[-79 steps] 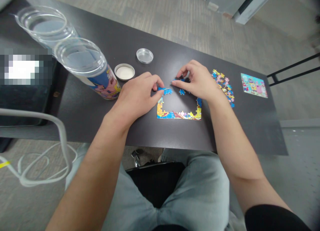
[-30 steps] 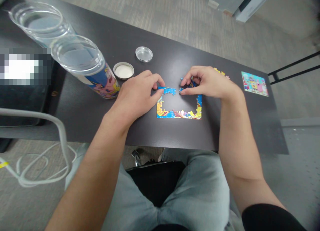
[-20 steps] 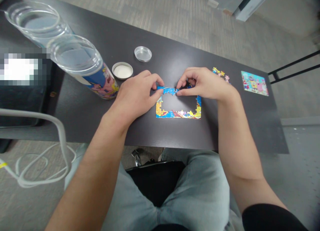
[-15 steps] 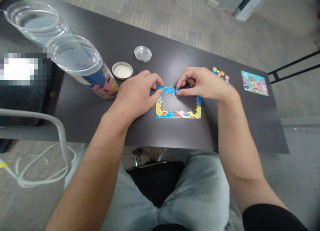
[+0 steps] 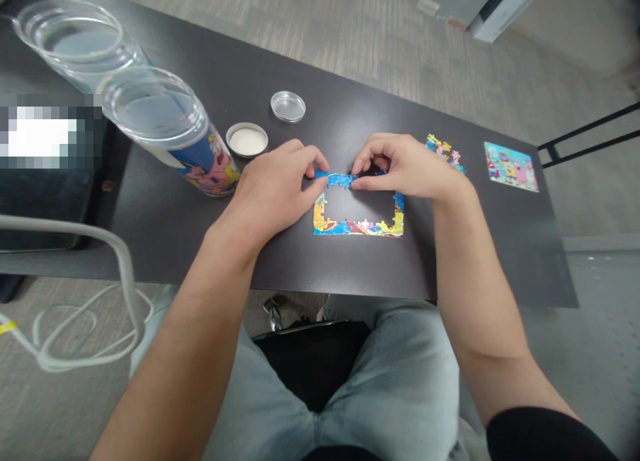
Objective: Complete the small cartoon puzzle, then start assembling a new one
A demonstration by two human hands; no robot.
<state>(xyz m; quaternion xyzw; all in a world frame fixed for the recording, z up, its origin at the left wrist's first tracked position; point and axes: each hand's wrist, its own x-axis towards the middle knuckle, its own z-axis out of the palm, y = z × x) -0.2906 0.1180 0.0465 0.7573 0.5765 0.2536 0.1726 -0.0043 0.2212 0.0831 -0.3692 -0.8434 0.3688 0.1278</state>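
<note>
On the dark table lies a jigsaw puzzle [image 5: 357,228], joined as a rectangular border with its middle bare. My left hand [image 5: 273,189] pinches the top left corner of this border between thumb and forefinger. At the top edge, my right hand [image 5: 397,166] has its thumb and forefinger closed on a blue puzzle piece, mostly hidden by the fingertips. That piece meets the end of the blue strip [image 5: 338,180] between my hands. Part of the top right border is hidden behind my right hand. Loose puzzle pieces [image 5: 443,149] lie in a heap beyond my right wrist.
A picture card [image 5: 512,167] lies at the far right. Two round lids [image 5: 288,106] [image 5: 247,141] rest beyond my left hand. To the left stand a clear-topped printed canister [image 5: 207,160], a second clear container [image 5: 75,44] and a black device [image 5: 45,204]. A grey cable [image 5: 117,248] loops at the lower left.
The blue piece at my right fingertips now sits closer against the top strip, with less gap showing. Both hands stay nearly in place; the view has shifted slightly.
</note>
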